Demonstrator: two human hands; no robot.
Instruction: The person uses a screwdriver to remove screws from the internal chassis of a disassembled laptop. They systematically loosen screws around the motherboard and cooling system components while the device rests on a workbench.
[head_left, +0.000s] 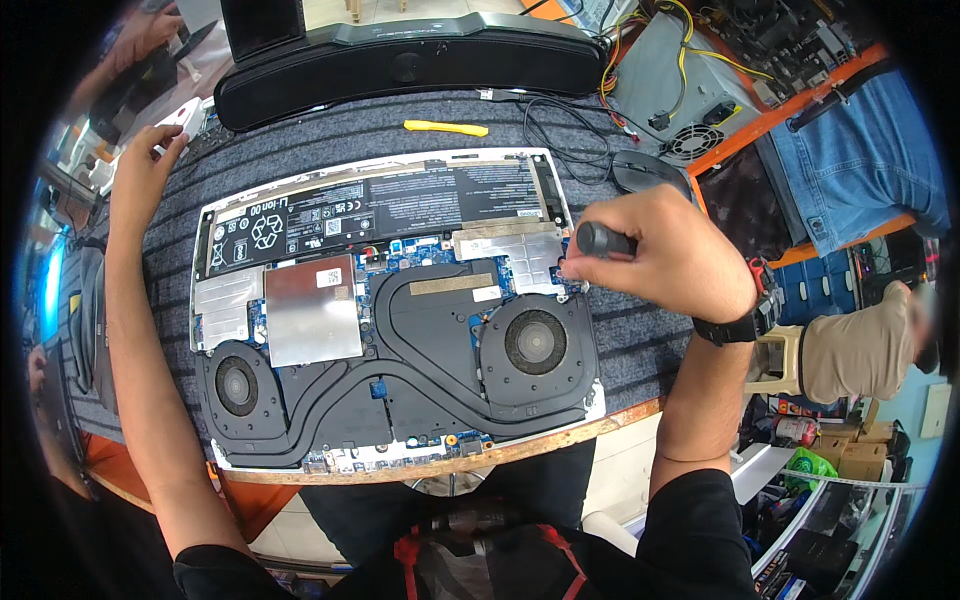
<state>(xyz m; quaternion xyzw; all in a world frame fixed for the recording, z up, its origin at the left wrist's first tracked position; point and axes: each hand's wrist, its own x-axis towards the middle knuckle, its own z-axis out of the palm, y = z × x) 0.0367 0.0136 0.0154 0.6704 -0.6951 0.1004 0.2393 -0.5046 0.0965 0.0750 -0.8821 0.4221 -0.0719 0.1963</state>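
An opened laptop lies bottom side up, showing its black battery (400, 200), two round fans and dark heat pipes (400, 330). My right hand (670, 245) is closed around a screwdriver (603, 240) with a dark handle. Its tip is hidden by my fingers, at the laptop's right edge beside a silver metal shield (535, 262). Over at the upper left, my left hand (148, 165) is off the laptop, its fingers bent and apart. It is nearest to a white object with a red mark (187, 117); I cannot tell whether they touch.
A yellow pry tool (446, 128) lies on the grey ribbed mat (330, 130). Behind it stands a long black speaker bar (400, 80). A mouse (645, 174), cables and a metal power supply (670, 90) are at the upper right. People are nearby at both sides.
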